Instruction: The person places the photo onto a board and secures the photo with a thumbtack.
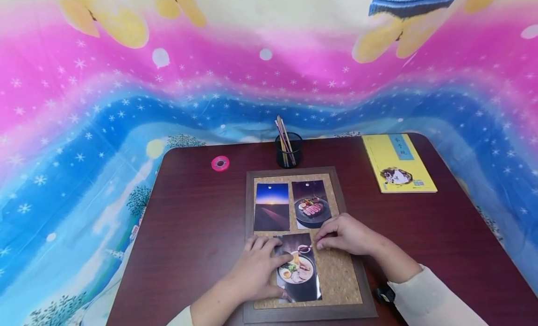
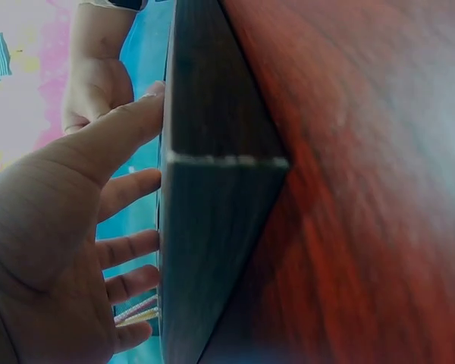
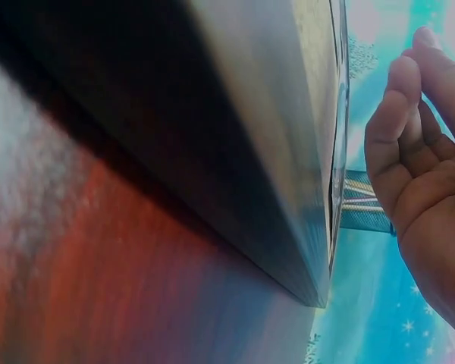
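Note:
My left hand (image 1: pixel 262 267) is spread over a photo of a noodle bowl (image 1: pixel 296 281), its fingertips at the photo's left and upper part. That photo lies on a wood-framed cork board (image 1: pixel 340 279). Above it on the board are a sunset road photo (image 1: pixel 272 209) and a photo of sliced meat (image 1: pixel 312 207), each with a small white dot at its top. My right hand (image 1: pixel 346 235) hovers by the noodle photo's upper right edge. Its thumb and forefinger (image 3: pixel 404 76) come close together, and I cannot tell whether something small is between them.
A black mesh pen cup (image 1: pixel 289 151) with several pencils stands behind the board. To its left lies a pink tape roll (image 1: pixel 220 163). A yellow book (image 1: pixel 399 165) is at the table's back right. A patterned cloth (image 1: pixel 269 78) hangs behind the dark red table (image 1: pixel 189 214).

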A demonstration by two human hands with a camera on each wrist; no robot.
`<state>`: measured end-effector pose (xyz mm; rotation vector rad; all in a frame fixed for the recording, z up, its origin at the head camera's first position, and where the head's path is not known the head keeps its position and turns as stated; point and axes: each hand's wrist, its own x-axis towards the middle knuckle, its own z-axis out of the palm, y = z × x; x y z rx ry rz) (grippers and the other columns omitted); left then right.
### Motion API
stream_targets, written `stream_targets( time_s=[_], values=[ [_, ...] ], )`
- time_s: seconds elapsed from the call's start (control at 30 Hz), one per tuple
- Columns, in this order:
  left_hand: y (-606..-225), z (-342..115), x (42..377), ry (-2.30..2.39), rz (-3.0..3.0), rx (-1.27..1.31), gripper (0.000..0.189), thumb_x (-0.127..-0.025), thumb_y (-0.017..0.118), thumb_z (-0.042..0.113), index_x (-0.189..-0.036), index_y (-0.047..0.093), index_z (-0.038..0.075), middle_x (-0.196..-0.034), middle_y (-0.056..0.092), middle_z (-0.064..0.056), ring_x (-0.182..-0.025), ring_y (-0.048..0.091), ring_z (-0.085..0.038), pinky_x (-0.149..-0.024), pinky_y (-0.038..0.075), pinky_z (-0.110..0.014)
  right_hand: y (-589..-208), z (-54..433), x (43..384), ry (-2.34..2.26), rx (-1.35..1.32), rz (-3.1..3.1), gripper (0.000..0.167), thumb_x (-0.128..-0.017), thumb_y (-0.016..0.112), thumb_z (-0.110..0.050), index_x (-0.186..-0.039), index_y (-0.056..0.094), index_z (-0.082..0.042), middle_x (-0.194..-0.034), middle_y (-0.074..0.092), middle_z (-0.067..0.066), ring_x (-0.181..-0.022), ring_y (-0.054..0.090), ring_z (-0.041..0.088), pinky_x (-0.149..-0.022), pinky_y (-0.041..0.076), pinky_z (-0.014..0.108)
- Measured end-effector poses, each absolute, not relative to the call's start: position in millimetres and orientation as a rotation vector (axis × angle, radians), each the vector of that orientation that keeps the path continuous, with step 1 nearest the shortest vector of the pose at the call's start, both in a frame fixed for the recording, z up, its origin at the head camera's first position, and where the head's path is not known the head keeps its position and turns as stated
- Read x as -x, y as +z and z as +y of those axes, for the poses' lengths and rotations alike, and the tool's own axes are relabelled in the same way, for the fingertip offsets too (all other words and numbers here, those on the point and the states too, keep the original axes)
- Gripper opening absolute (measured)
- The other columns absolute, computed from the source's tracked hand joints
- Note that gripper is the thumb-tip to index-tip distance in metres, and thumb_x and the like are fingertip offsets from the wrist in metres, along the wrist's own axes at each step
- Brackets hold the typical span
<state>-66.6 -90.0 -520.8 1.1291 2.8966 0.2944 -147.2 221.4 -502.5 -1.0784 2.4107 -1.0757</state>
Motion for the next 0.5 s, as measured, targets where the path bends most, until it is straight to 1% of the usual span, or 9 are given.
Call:
stream_targets(
  time_s=[0.13, 0.2, 0.27, 0.37, 0.43, 0.5],
  values=[
    [-520.9, -86.5, 67.0, 0.305, 2.889, -1.125, 0.089, -0.064, 0.081, 0.078, -0.142, 0.063, 0.039, -0.148, 0.053, -0.002, -0.132, 0.047, -0.027, -0.111, 0.032, -0.062, -504.0, 217.6, 145.9, -1.065, 1.07, 2.419, 0.011, -0.092, 0.08, -0.028, -0.101, 0.083, -0.021, -0.095, 0.075, -0.02, -0.085, 0.07, 0.001, -0.075, 0.058, 0.026],
    [-518.0, -85.0, 68.1, 0.347, 2.894, -1.114, 0.086, -0.068, 0.082, 0.074, -0.143, 0.063, 0.036, -0.147, 0.053, -0.001, -0.134, 0.046, -0.026, -0.112, 0.031, -0.063, -503.7, 215.7, 145.3, -1.066, 1.073, 2.425, 0.012, -0.092, 0.081, -0.028, -0.1, 0.082, -0.021, -0.095, 0.075, -0.019, -0.085, 0.07, 0.001, -0.074, 0.057, 0.026],
    [-513.2, -83.0, 69.9, 0.453, 2.907, -1.088, 0.077, -0.074, 0.082, 0.066, -0.142, 0.064, 0.034, -0.145, 0.055, 0.001, -0.134, 0.046, -0.024, -0.113, 0.03, -0.061, -502.5, 213.9, 144.6, -1.078, 1.082, 2.431, 0.012, -0.091, 0.082, -0.027, -0.1, 0.082, -0.02, -0.095, 0.075, -0.019, -0.085, 0.069, 0.001, -0.074, 0.057, 0.026],
    [-505.6, -78.8, 73.4, 0.701, 2.935, -1.056, 0.057, -0.084, 0.081, 0.051, -0.136, 0.068, 0.031, -0.136, 0.06, 0.006, -0.127, 0.048, -0.018, -0.109, 0.036, -0.054, -499.0, 211.4, 142.6, -1.122, 1.099, 2.434, 0.013, -0.09, 0.082, -0.027, -0.1, 0.082, -0.018, -0.095, 0.075, -0.019, -0.085, 0.07, 0.001, -0.073, 0.057, 0.025],
    [-501.6, -74.9, 75.5, 0.879, 2.955, -1.056, 0.044, -0.087, 0.081, 0.042, -0.129, 0.072, 0.029, -0.129, 0.063, 0.009, -0.121, 0.051, -0.014, -0.104, 0.039, -0.047, -495.7, 209.2, 140.7, -1.167, 1.121, 2.427, 0.014, -0.089, 0.083, -0.028, -0.098, 0.083, -0.017, -0.094, 0.075, -0.019, -0.083, 0.07, 0.002, -0.071, 0.057, 0.024],
    [-499.6, -70.8, 77.3, 1.025, 2.983, -1.08, 0.036, -0.088, 0.083, 0.037, -0.121, 0.075, 0.027, -0.122, 0.065, 0.011, -0.115, 0.054, -0.012, -0.097, 0.042, -0.043, -492.0, 205.6, 138.4, -1.222, 1.156, 2.409, 0.014, -0.089, 0.083, -0.029, -0.097, 0.083, -0.017, -0.093, 0.075, -0.017, -0.081, 0.07, 0.002, -0.069, 0.057, 0.023]
  ],
)
